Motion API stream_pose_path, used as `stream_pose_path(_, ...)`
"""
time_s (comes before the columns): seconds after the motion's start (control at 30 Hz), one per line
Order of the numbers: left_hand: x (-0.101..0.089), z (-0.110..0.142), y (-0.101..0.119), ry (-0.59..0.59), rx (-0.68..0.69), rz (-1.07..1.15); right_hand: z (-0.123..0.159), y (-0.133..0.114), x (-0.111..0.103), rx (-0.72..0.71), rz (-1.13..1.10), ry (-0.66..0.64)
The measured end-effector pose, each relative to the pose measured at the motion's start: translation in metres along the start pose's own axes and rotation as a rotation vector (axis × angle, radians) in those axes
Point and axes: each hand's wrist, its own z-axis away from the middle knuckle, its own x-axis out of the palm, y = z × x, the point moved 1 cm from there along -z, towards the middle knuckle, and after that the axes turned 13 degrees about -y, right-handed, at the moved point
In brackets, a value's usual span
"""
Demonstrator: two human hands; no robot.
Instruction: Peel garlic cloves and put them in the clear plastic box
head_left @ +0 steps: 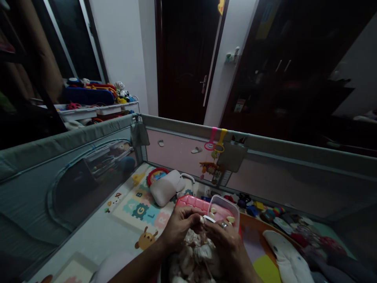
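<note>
My left hand (pixel 180 226) pinches a garlic clove (pixel 202 220) between thumb and fingertips. Against the clove lies the pale blade of what looks like a small knife (pixel 209 219), gripped in my right hand (pixel 228 240), which wears a ring. Its handle is hidden in my fingers. Below both hands sits a heap of whole garlic bulbs (pixel 191 261) with papery skins and stalks. Just beyond the right hand a clear plastic box (pixel 237 210) holds several peeled garlic cloves (pixel 231 219). The box rests on a red surface (pixel 193 201) with a moulded pattern.
A grey-green playpen rail (pixel 182 125) with mesh walls surrounds the alphabet play mat (pixel 141 210). A white cushion-like object (pixel 166 188) lies ahead. Toys (pixel 259 205) line the right wall near a white cloth (pixel 287 253). Pink and yellow straps (pixel 223 135) hang from the rail.
</note>
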Motion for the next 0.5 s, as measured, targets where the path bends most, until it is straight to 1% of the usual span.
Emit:
stream_pose_path(0.2,-0.001,-0.003,-0.001,0.015,-0.072,-0.074,0.000,0.006,0.005,0.011,0.026,0.011)
stream_pose_path(0.3,-0.003,-0.004,-0.003,0.002,-0.096,-0.111,-0.003,0.004,0.004,-0.008,-0.029,0.011)
stream_pose_path(0.5,-0.004,-0.002,-0.010,-0.001,-0.132,-0.088,-0.005,-0.006,-0.001,-0.066,-0.118,0.111)
